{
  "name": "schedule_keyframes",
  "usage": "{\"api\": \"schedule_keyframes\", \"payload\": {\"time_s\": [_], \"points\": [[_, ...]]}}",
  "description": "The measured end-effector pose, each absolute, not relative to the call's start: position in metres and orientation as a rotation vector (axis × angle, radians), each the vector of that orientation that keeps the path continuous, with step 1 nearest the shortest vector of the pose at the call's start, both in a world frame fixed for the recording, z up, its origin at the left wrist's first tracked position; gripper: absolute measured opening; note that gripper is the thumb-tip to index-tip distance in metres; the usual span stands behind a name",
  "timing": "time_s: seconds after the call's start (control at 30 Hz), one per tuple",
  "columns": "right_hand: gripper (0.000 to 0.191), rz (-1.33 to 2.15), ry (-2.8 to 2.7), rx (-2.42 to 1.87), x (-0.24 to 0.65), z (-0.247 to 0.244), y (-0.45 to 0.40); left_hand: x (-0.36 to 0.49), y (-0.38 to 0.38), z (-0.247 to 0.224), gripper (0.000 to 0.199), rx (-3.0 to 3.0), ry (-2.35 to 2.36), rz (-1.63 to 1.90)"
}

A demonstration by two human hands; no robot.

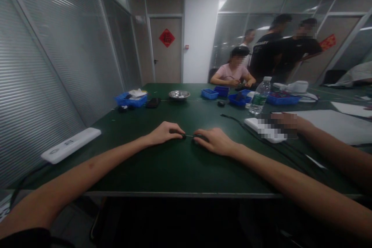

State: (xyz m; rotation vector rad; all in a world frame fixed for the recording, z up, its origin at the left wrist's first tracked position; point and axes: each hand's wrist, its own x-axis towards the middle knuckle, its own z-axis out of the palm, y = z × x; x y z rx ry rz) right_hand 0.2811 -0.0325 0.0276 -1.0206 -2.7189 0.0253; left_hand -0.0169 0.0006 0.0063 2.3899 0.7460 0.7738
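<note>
Both of my hands are over the middle of the green table [162, 174]. My left hand [165, 132] pinches a small dark piece [184, 136] between thumb and fingers. My right hand [215, 140] is closed by thumb and fingers on another small dark end, mostly hidden by the fingertips. A thin light-coloured rod or wire [189, 136] spans the short gap between the two hands. Its exact shape is too small to tell.
White power strips lie left [71, 145] and right [263, 130], with a black cable [232, 118]. Further back are a metal bowl [179, 95], blue trays [136, 101], a phone [153, 102] and a bottle [259, 99]. Another person's hand [290, 121] reaches in from the right.
</note>
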Motion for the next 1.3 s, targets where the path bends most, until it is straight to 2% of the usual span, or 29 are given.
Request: {"api": "schedule_keyframes", "payload": {"time_s": [0.67, 0.97, 1.3], "points": [[0.047, -0.047, -2.748, -0.961, 0.275, 0.022, -0.036, -0.008, -0.006, 0.003, 0.025, 2.398, 0.653, 0.8], [0.046, -0.07, -2.686, -1.054, 0.271, 0.02, -0.035, -0.009, -0.002, 0.006, 0.033, 2.39, 0.664, 0.72], [0.047, -0.075, -2.688, -1.144, 0.277, 0.025, -0.032, -0.027, 0.016, 0.006, 0.028, 2.439, 0.743, 0.698]]}}
